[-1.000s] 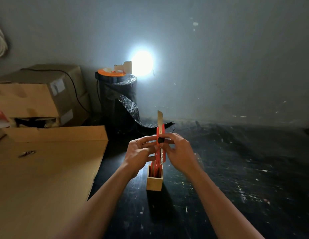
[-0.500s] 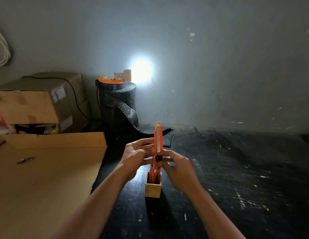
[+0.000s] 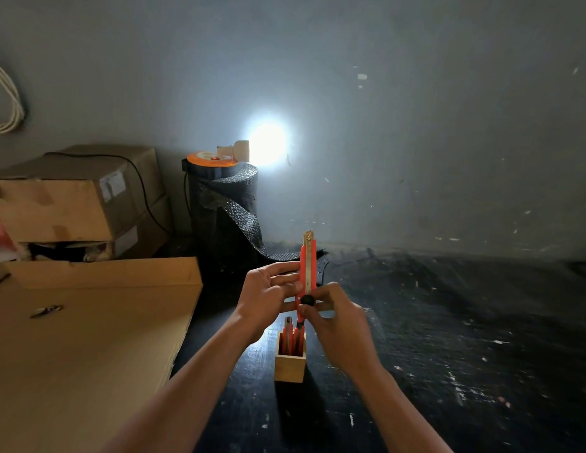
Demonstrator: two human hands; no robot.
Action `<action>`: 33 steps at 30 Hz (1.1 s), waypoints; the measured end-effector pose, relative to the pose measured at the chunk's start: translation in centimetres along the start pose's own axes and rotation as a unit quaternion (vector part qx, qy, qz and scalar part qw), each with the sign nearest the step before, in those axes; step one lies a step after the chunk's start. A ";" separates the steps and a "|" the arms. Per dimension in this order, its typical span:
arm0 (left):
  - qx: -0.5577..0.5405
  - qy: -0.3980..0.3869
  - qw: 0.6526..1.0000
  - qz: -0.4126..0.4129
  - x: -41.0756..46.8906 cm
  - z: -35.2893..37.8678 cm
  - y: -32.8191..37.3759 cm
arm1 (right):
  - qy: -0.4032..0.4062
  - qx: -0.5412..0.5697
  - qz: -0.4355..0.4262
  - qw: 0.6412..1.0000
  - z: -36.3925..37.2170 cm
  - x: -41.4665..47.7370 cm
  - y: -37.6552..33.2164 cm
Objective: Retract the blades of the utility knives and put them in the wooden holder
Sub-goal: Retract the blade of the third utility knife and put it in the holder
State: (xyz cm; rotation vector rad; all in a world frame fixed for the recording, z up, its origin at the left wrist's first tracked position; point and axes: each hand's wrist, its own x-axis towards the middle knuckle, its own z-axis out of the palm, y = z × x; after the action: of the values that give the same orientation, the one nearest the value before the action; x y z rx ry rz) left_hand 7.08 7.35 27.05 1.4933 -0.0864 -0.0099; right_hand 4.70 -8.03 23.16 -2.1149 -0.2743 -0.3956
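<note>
I hold a red utility knife (image 3: 308,266) upright, just above the small wooden holder (image 3: 290,366) on the dark table. My left hand (image 3: 268,292) grips the knife's body from the left. My right hand (image 3: 337,318) pinches its lower part, with the thumb at the black slider knob (image 3: 307,300). Only a short metal tip (image 3: 308,237) shows above the red body. Other red knives (image 3: 290,335) stand inside the holder, right below my hands.
A large flat cardboard sheet (image 3: 89,338) covers the left side. Stacked cardboard boxes (image 3: 72,197) stand at the back left. A black roll of bubble wrap (image 3: 226,217) with an orange reel and a bright lamp (image 3: 267,143) stands behind the holder. A grey wall closes the back.
The long blade that stuck out a second ago has slid down into the red body, leaving a short tip. The black slider has moved lower. Both hands sit slightly lower over the holder.
</note>
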 end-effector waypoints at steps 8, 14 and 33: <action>-0.006 0.002 1.000 0.003 -0.1 -0.3 0.4 | -0.026 -0.028 -0.011 0.999 -0.1 0.3 -0.4; -0.016 0.016 1.000 -0.008 -0.2 -0.4 0.0 | -0.039 -0.017 -0.020 0.999 -0.1 0.2 -0.3; -0.014 0.015 1.000 -0.024 0.0 -0.5 -1.3 | -0.019 -0.001 -0.010 1.000 0.8 0.5 1.2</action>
State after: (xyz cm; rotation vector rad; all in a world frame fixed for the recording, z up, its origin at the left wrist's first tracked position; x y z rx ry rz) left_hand 7.15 7.79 25.70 1.4670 -0.0265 -0.0269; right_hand 5.72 -7.99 21.97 -2.1241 -0.3178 -0.3666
